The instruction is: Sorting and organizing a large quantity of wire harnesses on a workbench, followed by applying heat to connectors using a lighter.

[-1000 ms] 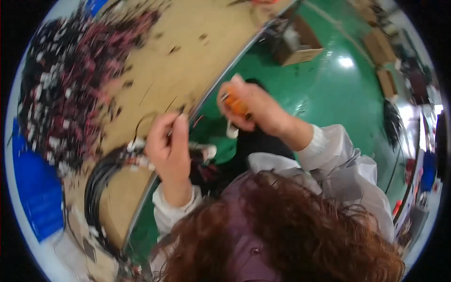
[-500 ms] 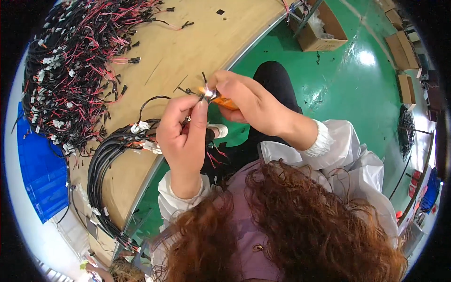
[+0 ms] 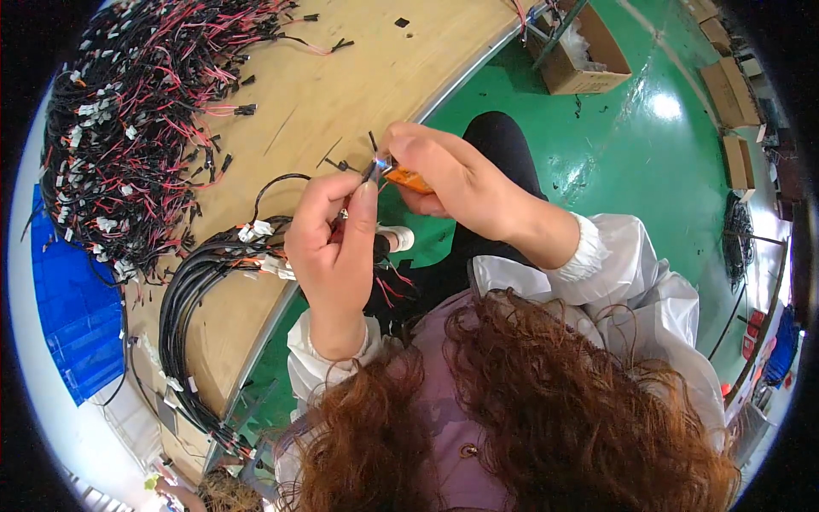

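My left hand (image 3: 331, 243) pinches a thin black cable (image 3: 369, 173) between thumb and forefinger, its end pointing up and away from me. Red and black wire ends (image 3: 392, 286) hang below that hand. In my right hand (image 3: 465, 183) is an orange lighter (image 3: 410, 180), gripped with the thumb near its metal top. A small bluish flame (image 3: 380, 162) burns from it right at the cable, just beyond the left fingertips. Both hands are above the table's near edge. The lower part of the lighter is hidden by the right hand.
A large heap of black and red wires with white connectors (image 3: 145, 136) covers the left of the wooden table (image 3: 350, 81). A curved bundle of black cables (image 3: 175, 307) lies nearer. A cardboard box (image 3: 589, 81) stands on the green floor, and a blue bin (image 3: 81, 316) is far left.
The lighter's flame has gone from a bright yellow glow to a smaller bluish one. Both hands have stayed nearly in place.
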The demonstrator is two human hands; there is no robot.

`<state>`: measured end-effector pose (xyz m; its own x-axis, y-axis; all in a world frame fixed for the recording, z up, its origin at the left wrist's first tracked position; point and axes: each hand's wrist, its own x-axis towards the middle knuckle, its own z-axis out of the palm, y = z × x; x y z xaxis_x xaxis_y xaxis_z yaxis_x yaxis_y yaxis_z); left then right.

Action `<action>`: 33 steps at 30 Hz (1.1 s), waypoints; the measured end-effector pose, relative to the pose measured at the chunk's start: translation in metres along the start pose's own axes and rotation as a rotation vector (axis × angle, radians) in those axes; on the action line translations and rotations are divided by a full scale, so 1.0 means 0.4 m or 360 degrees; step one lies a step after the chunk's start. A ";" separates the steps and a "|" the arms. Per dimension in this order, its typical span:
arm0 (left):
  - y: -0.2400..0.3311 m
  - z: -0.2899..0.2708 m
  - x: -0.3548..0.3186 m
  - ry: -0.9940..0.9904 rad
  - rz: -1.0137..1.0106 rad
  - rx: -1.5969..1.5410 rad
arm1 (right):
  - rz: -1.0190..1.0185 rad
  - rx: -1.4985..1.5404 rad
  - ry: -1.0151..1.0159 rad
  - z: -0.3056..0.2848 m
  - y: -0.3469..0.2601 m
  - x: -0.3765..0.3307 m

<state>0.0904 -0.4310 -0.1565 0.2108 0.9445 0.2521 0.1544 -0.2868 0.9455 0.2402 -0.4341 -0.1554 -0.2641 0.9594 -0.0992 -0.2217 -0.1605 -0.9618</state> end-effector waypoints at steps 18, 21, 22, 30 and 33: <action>0.015 0.012 -0.007 0.0199 0.0012 -0.0092 | -0.0155 0.0795 0.0270 0.019 -0.011 0.034; -0.009 -0.003 -0.019 0.0317 0.0016 -0.0121 | -0.0338 0.0785 0.0517 -0.030 -0.020 0.066; -0.014 -0.013 -0.022 0.0361 -0.0008 -0.0165 | -0.0276 0.0717 0.0435 -0.010 -0.014 0.063; 0.009 -0.004 -0.013 0.0241 -0.0001 -0.0461 | -0.0217 0.0536 0.0141 0.071 -0.002 0.028; 0.015 -0.007 -0.022 0.0137 0.0015 -0.0448 | -0.0291 0.0551 0.0164 0.078 0.001 0.023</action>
<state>0.0867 -0.4405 -0.1524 0.1263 0.9555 0.2666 -0.1234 -0.2515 0.9599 0.2083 -0.4326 -0.1488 -0.0994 0.9948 0.0236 -0.5641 -0.0368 -0.8249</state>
